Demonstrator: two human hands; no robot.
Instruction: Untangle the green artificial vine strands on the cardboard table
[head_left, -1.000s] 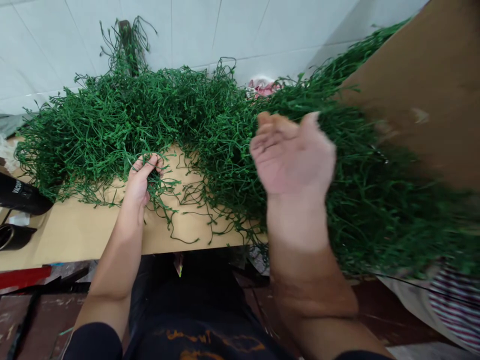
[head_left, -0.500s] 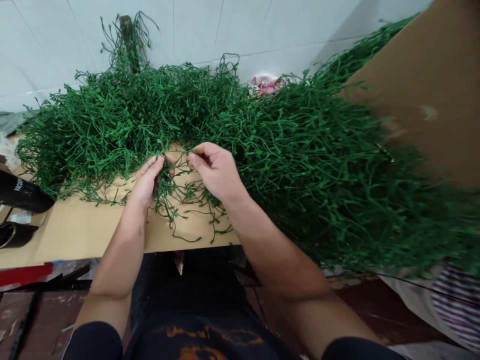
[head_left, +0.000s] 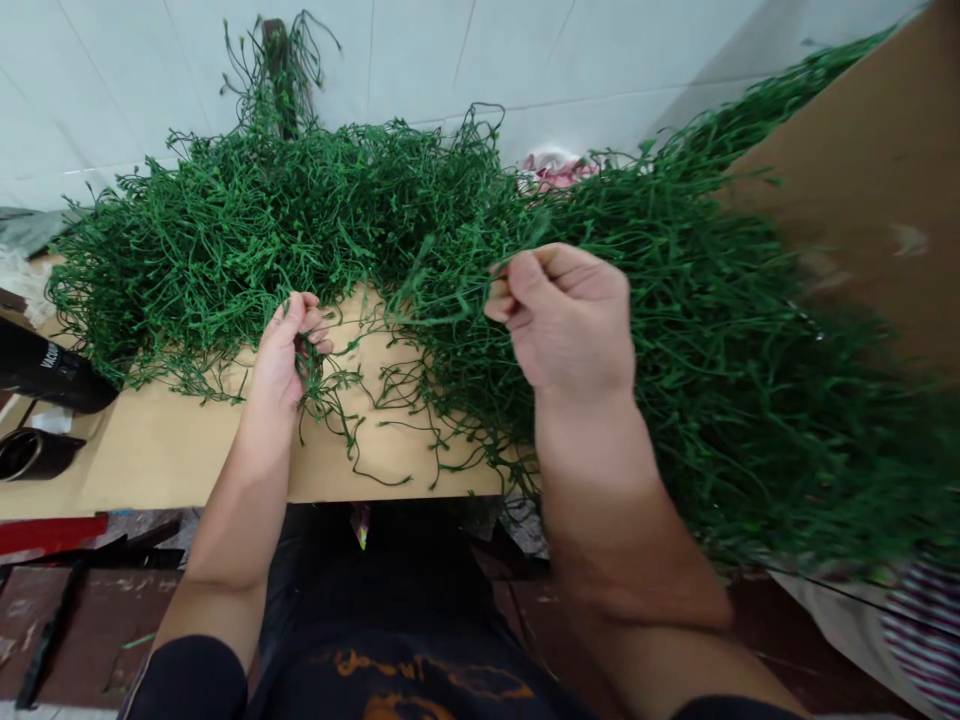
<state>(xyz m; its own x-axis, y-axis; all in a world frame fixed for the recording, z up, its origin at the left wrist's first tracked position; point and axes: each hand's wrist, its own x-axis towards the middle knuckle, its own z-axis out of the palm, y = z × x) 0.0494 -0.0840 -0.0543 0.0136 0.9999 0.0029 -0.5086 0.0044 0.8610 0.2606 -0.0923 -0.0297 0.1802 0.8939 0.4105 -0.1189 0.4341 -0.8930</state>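
Observation:
My left hand [head_left: 291,345] is curled round a small bunch of green artificial plant stems [head_left: 324,392], whose thin ends hang over the cardboard. My right hand [head_left: 566,305] is closed in a pinch in front of the heap, with a blurred green stem [head_left: 450,312] at its fingertips reaching leftward. Behind both hands lies a large heap of tangled green plastic stems [head_left: 225,240] with small forked tips. Several loose stems [head_left: 397,380] are scattered on the cardboard sheet [head_left: 180,455] between my hands.
At the left edge lies a black vacuum tumbler [head_left: 56,375], with a dark cup-like object [head_left: 37,455] near it. A big cardboard piece [head_left: 862,170] rises at the right. A white tiled wall [head_left: 420,50] stands behind. A pink and white item [head_left: 555,170] shows beyond the heap.
My right hand has moved right and slightly up, away from my left hand, drawing a green stem with it. My left hand stays nearly in place with its bunch. The view has shifted slightly.

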